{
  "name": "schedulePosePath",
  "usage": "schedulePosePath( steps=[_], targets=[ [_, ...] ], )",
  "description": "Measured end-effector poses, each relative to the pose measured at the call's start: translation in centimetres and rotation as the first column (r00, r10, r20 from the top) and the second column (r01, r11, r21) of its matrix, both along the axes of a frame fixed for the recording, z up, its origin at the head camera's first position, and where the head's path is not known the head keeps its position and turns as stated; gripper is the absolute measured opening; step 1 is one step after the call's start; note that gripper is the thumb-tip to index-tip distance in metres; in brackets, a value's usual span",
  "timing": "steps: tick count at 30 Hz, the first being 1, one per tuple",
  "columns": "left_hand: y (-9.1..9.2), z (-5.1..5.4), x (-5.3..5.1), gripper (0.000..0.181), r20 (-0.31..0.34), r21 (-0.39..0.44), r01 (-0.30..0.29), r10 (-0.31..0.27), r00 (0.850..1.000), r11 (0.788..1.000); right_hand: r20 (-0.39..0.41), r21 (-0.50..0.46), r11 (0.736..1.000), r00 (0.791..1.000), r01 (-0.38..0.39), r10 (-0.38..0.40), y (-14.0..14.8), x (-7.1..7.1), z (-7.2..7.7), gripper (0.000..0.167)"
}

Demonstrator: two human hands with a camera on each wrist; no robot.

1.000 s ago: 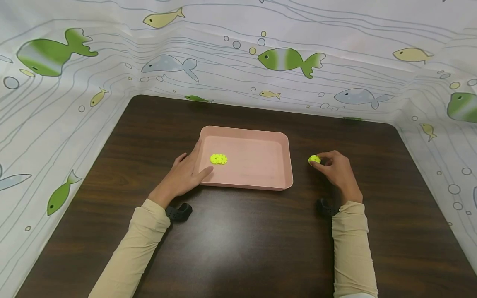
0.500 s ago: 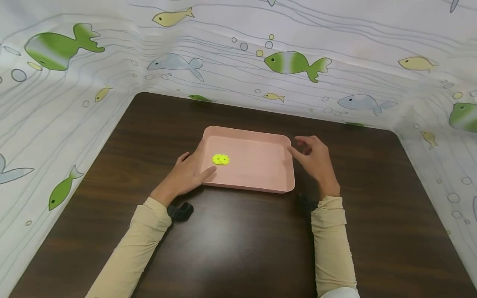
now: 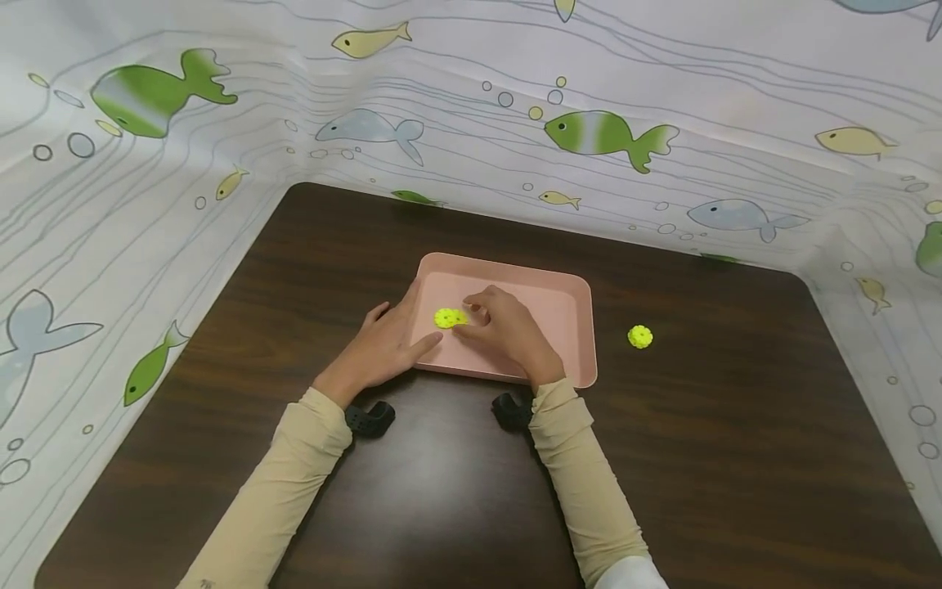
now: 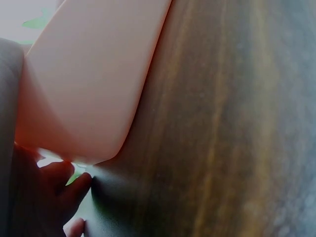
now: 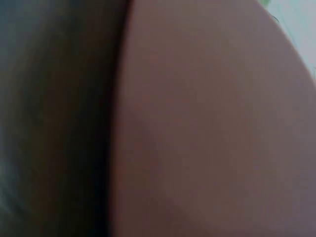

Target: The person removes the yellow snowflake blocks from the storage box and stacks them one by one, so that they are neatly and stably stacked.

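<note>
Yellow discs [image 3: 446,318] were pictured in pink tray [image 3: 559,311], another disc [image 3: 640,336] on tabletop [image 3: 706,417]. Tray's left edge was touched by outstretched left hand [image 3: 379,348]; right hand's [image 3: 508,327] grip could not be told. Tray discs could have been displaced if brushed by right hand.

Light here bright, soft; pale glare on dark tabletop [image 3: 427,491]; left wrist view hazy, right wrist view dim, badly blurred

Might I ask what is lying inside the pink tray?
Two yellow notched discs show inside, close together; the right-hand grip hides part of the tray, so anything beneath it cannot be seen.
</note>
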State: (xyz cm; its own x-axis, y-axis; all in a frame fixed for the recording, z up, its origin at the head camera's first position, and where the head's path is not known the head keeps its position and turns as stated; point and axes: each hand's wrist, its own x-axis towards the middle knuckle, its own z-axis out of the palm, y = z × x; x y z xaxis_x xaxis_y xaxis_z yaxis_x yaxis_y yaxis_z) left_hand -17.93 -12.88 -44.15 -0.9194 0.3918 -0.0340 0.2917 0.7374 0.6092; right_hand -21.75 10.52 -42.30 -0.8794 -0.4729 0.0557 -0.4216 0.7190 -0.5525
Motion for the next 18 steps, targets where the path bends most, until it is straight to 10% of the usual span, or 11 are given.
schedulePosePath(
  steps=[18],
  targets=[
    [0.23,0.1,0.02,0.095,-0.009,-0.037,-0.006,0.006,1.0,0.999,-0.017,0.048,0.999,1.0,0.015,-0.014,-1.06,0.33,-0.69,0.036]
  ],
)
